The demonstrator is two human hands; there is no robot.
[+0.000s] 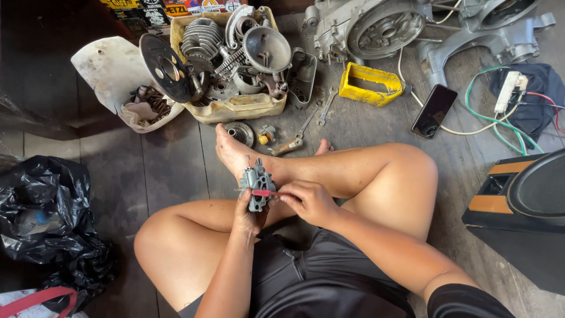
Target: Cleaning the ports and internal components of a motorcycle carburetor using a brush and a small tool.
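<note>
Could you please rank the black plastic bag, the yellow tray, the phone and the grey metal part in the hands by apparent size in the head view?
1. black plastic bag
2. yellow tray
3. phone and grey metal part: alike, and the part sits nearer the camera, so unranked.

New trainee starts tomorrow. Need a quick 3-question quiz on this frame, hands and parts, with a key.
1. True or false: the left hand holds the grey metal carburettor body.
2. What does the right hand pinch against that part? A) wrench B) thin red-handled tool C) phone
3. Fill in: the yellow tray lies on the floor between the phone and the ____ of engine parts.

Key
1. True.
2. B, the thin red-handled tool.
3. Tub; the cream tub sits to its left.
</note>
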